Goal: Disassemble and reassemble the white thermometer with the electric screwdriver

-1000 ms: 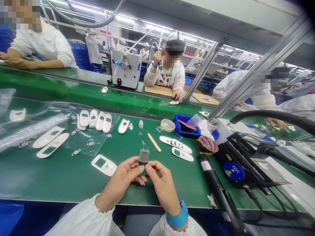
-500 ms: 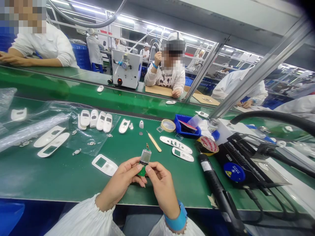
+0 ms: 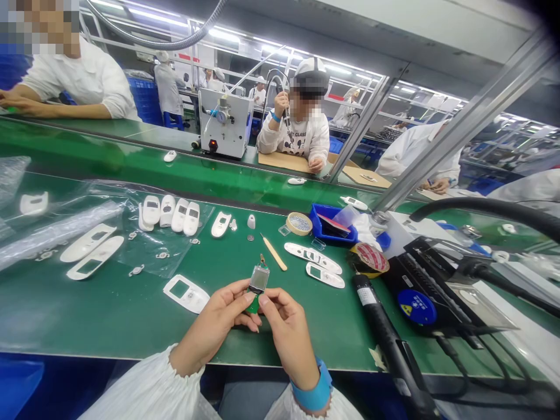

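Note:
A small green circuit board with an LCD screen is held upright just above the green bench, screen facing me. My left hand pinches its lower left side between thumb and fingers. On the opposite edge, my right hand grips it the same way; a blue band circles that wrist. To the left of my hands lies a white casing half with a square window. Beyond the board rests a wooden-handled tool. More white casing parts lie to its right.
Several white thermometer-like units lie on clear plastic film at the left. On the right stand a blue bin, a tape roll and a black device with a thick handle and cables. A green conveyor runs behind; co-workers sit across it.
Both hands and the board hold nearly still. White units on the conveyor have shifted to the left. A co-worker at the far left now has something green by the hands.

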### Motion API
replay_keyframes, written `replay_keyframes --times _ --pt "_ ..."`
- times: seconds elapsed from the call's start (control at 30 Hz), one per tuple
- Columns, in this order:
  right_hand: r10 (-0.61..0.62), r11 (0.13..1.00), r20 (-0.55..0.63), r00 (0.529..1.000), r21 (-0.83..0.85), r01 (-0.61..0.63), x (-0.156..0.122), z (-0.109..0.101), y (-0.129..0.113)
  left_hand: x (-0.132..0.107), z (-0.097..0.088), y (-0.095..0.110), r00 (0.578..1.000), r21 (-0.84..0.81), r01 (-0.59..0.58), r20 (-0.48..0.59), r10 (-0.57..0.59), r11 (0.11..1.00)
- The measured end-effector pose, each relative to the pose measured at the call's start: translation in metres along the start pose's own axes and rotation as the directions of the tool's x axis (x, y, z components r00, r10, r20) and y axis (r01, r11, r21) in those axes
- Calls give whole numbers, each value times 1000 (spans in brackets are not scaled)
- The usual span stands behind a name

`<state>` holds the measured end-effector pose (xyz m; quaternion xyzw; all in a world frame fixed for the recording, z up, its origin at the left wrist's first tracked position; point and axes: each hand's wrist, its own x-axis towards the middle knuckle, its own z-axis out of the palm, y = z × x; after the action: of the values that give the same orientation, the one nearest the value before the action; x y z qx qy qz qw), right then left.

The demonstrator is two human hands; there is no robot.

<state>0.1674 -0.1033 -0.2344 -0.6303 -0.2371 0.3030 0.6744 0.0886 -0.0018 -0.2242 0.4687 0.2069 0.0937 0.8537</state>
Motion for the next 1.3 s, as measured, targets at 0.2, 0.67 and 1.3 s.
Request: replay_keyframes --times 0.2,0.67,1.3 --pt "-20 1000 -12 1000 -9 20 0 1 -1 1 -2 -2 1000 -23 -14 -19 14 1000" --pt "-13 999 -27 1000 -40 11 1 -2 2 1 1 0 1000 17 9 -7 -9 1000" --pt "-13 1000 30 999 -26 14 -2 1 -2 0 5 1 999 84 -14 -50 18 996"
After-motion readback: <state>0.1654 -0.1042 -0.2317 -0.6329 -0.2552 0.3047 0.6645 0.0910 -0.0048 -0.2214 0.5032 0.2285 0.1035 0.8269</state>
